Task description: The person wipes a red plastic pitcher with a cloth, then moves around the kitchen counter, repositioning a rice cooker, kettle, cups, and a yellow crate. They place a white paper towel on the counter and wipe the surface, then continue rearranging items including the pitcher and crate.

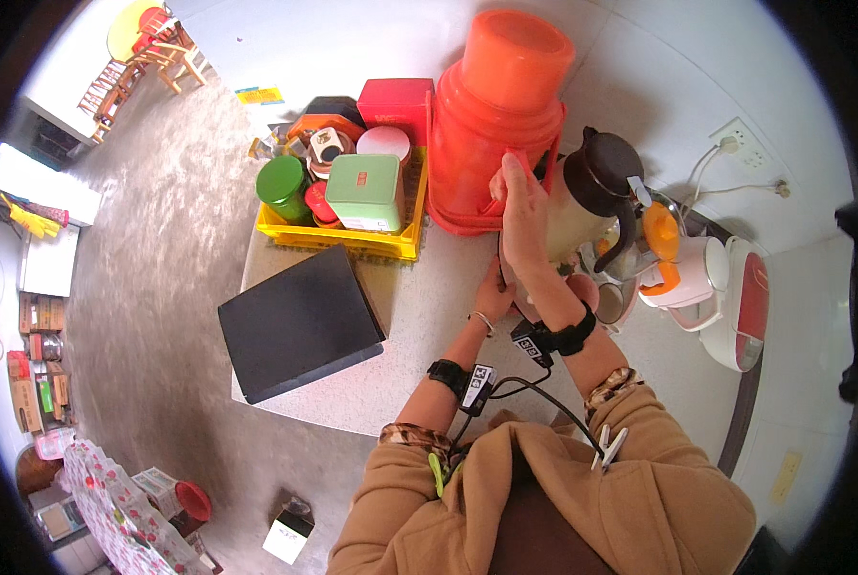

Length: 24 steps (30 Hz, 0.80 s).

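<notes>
My right hand [521, 215] is raised at the front of a large red plastic thermos flask [497, 129], its fingertips by the flask's handle; whether they grip it cannot be told. My left hand [495, 291] lies lower, at the rim of a round tray [517, 298] partly hidden behind my right forearm; its hold on the rim is unclear. To the right of the flask stands a vacuum jug [580, 194] with a dark lid and handle. A pink cup [583, 289] and another cup [611, 302] sit by my right wrist.
A yellow basket [343, 241] of tins and jars stands left of the flask. A black flat panel [299, 323] lies at the table's left side. Right are an orange-lidded glass pot [659, 230], a pink-white kettle [695, 269] and a red-white appliance [745, 309] near the wall.
</notes>
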### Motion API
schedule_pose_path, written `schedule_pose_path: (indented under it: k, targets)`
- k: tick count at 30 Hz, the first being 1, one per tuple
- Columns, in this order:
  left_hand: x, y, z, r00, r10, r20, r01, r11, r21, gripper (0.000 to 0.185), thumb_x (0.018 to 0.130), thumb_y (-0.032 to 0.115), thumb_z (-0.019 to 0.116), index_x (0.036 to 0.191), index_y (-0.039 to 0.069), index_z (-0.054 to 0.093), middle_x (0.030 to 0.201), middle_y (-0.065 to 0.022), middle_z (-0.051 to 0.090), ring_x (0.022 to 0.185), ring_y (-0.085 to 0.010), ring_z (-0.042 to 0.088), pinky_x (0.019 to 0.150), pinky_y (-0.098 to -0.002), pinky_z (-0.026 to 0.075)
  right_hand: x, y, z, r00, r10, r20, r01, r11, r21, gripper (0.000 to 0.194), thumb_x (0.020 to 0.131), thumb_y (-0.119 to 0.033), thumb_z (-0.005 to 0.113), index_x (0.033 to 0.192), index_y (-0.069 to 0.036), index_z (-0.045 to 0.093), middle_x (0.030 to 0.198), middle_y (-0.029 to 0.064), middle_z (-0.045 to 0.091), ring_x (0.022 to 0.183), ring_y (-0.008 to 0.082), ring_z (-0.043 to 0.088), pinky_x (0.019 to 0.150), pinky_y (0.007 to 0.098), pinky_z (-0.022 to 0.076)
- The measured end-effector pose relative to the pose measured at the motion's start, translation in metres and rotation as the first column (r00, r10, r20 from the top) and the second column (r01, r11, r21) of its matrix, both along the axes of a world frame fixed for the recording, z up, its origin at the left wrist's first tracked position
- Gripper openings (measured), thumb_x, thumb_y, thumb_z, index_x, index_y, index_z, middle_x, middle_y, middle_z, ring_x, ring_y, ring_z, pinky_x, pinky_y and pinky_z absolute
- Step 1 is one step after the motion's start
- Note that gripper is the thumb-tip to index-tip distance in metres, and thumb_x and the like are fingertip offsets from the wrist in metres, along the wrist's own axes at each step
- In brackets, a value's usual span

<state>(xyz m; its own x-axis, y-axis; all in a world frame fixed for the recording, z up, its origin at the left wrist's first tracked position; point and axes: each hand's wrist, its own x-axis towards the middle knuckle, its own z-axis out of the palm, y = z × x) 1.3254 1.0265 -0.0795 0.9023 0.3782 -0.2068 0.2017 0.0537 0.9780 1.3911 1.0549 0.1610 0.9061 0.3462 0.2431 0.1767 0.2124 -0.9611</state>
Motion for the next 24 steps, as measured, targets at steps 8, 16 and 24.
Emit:
schedule_pose_path:
  k: [8,16,24]
  targets:
    - [0.002,-0.006,0.009,0.995,-0.086,0.056,0.075,0.983,0.167,0.068,0.083,0.003,0.056,0.143,0.007,0.027,0.103,-0.0179,0.064,0.085,-0.0232,0.064,0.074,-0.0344,0.051,-0.006,-0.004,-0.004,0.998,-0.015,-0.063,0.015,1.000,-0.007,0.035,0.099,-0.031,0.045,0.071,-0.010,0.041,0.065,-0.0060,0.035,0.061,0.0046,0.031,0.055,0.0225,0.0274]
    - [0.004,-0.010,0.002,0.984,-0.109,0.144,0.075,0.972,0.223,0.068,0.085,0.006,0.056,0.144,0.009,0.024,0.109,-0.0195,0.063,0.090,-0.0258,0.065,0.077,-0.0351,0.051,-0.006,-0.002,-0.010,1.000,-0.013,0.020,0.013,1.000,-0.011,0.035,0.099,-0.031,0.045,0.071,-0.010,0.040,0.065,-0.0053,0.036,0.060,0.0053,0.031,0.054,0.0233,0.0267]
    - [0.003,-0.009,0.005,0.997,0.071,-0.006,-0.071,0.996,0.046,0.072,0.083,0.015,0.059,0.143,0.002,0.021,0.084,-0.0214,0.063,0.066,-0.0288,0.065,0.062,-0.0382,0.053,0.000,0.001,-0.009,0.999,-0.054,0.009,0.054,0.998,-0.015,0.039,0.098,-0.035,0.045,0.068,-0.009,0.041,0.065,-0.0041,0.037,0.061,0.0063,0.033,0.056,0.0238,0.0286]
